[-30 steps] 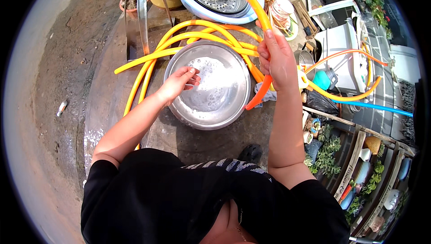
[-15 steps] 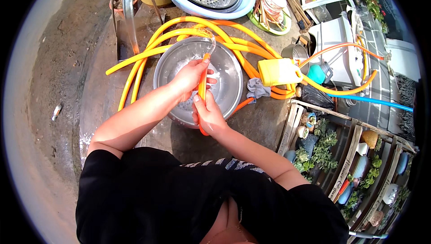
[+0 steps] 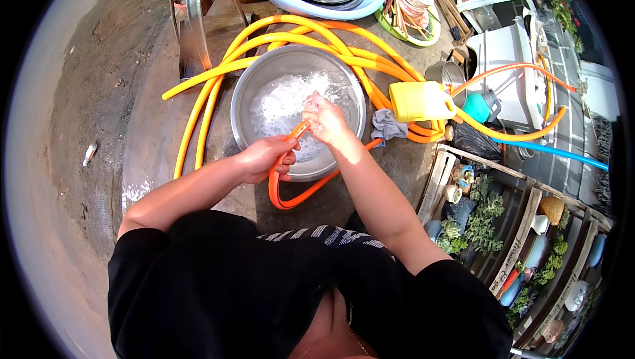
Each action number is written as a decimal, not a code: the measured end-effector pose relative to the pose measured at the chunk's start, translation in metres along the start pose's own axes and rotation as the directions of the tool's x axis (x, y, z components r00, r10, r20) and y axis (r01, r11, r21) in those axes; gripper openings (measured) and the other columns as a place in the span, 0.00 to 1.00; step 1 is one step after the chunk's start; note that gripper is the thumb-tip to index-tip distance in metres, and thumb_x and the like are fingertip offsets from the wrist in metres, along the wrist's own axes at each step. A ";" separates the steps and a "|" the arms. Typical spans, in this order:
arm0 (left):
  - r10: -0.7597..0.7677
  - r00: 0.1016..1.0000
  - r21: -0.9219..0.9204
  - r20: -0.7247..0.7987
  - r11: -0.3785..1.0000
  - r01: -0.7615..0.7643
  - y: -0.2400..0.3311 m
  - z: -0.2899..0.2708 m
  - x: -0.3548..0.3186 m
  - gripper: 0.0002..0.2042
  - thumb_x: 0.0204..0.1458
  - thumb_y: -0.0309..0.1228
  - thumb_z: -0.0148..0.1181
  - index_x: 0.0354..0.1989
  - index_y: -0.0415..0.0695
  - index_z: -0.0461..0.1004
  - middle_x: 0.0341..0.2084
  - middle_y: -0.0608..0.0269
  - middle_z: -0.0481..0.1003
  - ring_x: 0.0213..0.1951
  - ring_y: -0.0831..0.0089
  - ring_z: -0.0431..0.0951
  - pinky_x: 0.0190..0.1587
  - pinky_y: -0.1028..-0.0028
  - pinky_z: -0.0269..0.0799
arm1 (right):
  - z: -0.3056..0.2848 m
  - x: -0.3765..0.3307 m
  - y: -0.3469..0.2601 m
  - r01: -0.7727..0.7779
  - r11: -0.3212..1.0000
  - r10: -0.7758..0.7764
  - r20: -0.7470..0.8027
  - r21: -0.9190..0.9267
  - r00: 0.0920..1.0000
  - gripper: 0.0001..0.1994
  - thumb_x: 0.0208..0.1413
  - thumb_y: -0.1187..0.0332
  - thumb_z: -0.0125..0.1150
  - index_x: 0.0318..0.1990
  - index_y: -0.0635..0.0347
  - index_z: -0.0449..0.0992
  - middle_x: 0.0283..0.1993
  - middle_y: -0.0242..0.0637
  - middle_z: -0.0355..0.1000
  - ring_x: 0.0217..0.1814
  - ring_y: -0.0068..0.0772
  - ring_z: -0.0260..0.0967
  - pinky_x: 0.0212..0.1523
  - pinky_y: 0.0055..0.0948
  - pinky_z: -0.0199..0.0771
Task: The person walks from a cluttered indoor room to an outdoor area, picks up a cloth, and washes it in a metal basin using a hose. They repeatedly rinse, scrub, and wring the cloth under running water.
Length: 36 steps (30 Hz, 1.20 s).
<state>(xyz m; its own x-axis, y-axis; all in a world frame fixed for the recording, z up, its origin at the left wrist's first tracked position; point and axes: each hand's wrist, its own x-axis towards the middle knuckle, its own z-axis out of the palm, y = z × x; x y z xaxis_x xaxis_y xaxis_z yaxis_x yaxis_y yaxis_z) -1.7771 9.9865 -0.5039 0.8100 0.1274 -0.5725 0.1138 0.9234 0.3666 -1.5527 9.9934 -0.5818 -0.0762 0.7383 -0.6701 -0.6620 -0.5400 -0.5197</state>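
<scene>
angling inward, hands [image 3: 324,119] sit near the hose tip [image 3: 302,128]

Sunlight falls on concrete ground [image 3: 152,127] beside a wooden rack [image 3: 517,240]

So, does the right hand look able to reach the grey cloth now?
Probably yes: the right hand is over the metal basin, only its rim seems to lie between, and the grey cloth looks uncovered.
</scene>
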 end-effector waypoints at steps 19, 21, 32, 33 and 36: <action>0.050 0.997 -0.167 -0.052 0.984 -0.059 -0.007 -0.028 -0.005 0.10 0.64 0.39 0.44 0.39 0.47 0.64 0.19 0.74 0.59 0.16 0.84 0.56 0.28 0.75 0.64 | 0.070 -0.162 -0.096 0.396 -0.067 -0.841 0.265 -0.916 0.471 0.08 0.43 0.83 0.55 0.24 0.60 0.63 0.19 0.28 0.57 0.20 0.20 0.56 0.22 0.24 0.54; 0.031 0.998 -0.167 -0.057 0.985 -0.040 -0.007 -0.029 -0.002 0.10 0.63 0.40 0.45 0.39 0.47 0.65 0.19 0.74 0.59 0.16 0.84 0.56 0.27 0.75 0.63 | 0.085 -0.184 -0.101 0.276 -0.370 -0.807 0.454 -0.887 0.378 0.09 0.39 0.83 0.55 0.21 0.61 0.62 0.18 0.33 0.56 0.18 0.27 0.56 0.20 0.27 0.54; 0.132 0.991 -0.143 0.029 0.982 -0.127 0.005 -0.020 -0.022 0.09 0.63 0.40 0.46 0.40 0.48 0.65 0.20 0.74 0.59 0.17 0.85 0.55 0.26 0.77 0.59 | 0.060 -0.176 -0.083 0.452 0.147 -0.850 0.122 -0.880 0.513 0.10 0.41 0.84 0.50 0.20 0.58 0.58 0.19 0.19 0.53 0.22 0.12 0.47 0.22 0.19 0.47; 0.136 0.990 -0.131 0.034 0.983 -0.131 0.006 -0.018 -0.023 0.10 0.63 0.40 0.46 0.40 0.48 0.64 0.20 0.74 0.60 0.17 0.85 0.55 0.25 0.77 0.59 | 0.042 -0.161 -0.074 0.509 0.327 -0.837 0.006 -0.796 0.547 0.09 0.42 0.84 0.50 0.22 0.57 0.61 0.20 0.19 0.56 0.22 0.12 0.49 0.23 0.18 0.50; 0.110 0.993 -0.099 -0.035 0.989 -0.113 0.005 -0.020 -0.021 0.09 0.63 0.40 0.46 0.40 0.47 0.64 0.20 0.74 0.60 0.17 0.85 0.56 0.25 0.77 0.59 | -0.001 -0.112 -0.036 0.513 0.676 -0.701 -0.247 -0.529 0.670 0.08 0.43 0.84 0.50 0.29 0.59 0.68 0.27 0.24 0.66 0.26 0.16 0.61 0.29 0.18 0.61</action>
<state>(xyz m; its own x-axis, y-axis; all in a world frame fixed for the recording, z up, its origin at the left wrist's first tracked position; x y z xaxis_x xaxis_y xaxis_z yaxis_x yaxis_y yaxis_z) -1.8052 9.9953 -0.5043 0.7969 0.2410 -0.5539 -0.0362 0.9344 0.3545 -1.5190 9.9299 -0.4885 0.5966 0.7731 -0.2154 -0.0927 -0.2002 -0.9754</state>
